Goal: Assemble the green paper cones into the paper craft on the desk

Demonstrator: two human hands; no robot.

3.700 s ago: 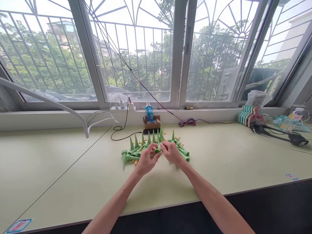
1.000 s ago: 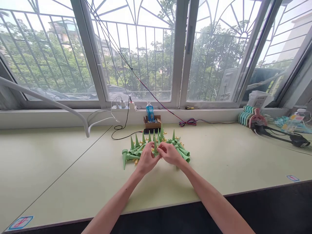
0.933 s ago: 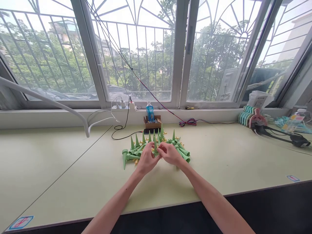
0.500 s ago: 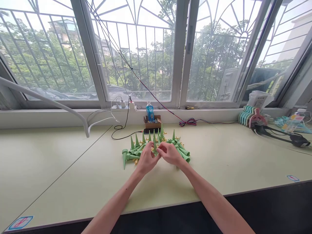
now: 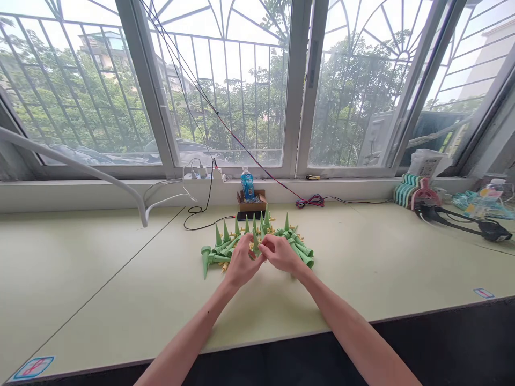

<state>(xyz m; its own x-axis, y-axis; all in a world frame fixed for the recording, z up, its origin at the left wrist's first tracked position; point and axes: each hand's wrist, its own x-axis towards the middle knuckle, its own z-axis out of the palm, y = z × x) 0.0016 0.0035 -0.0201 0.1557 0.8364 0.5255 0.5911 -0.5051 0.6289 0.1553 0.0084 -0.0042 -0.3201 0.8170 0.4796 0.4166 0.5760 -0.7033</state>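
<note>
Both hands meet over a heap of green cone-shaped spikes [image 5: 300, 249] on the pale green table [image 5: 120, 289]. My left hand [image 5: 240, 264] is closed around one green spike [image 5: 255, 241], whose tip points up. My right hand [image 5: 280, 253] pinches at the base of that same spike, fingers curled; what is between them is too small to name. Several spikes stand upright [image 5: 218, 236] behind the hands. Others lie flat on the left [image 5: 206, 260]. Small yellow pieces [image 5: 224, 266] are scattered among them.
A small cardboard box [image 5: 252, 206] with a blue bottle [image 5: 247, 186] stands by the window sill. A black cable [image 5: 197, 214] and a red-blue wire bundle [image 5: 309, 202] lie behind. Headphones [image 5: 475, 224] and coloured hangers [image 5: 410, 188] sit far right. A white tube [image 5: 100, 179] arcs on the left.
The green spike held between my hands has turned from tilted to upright. Both hands stay close together at the same spot over the heap.
</note>
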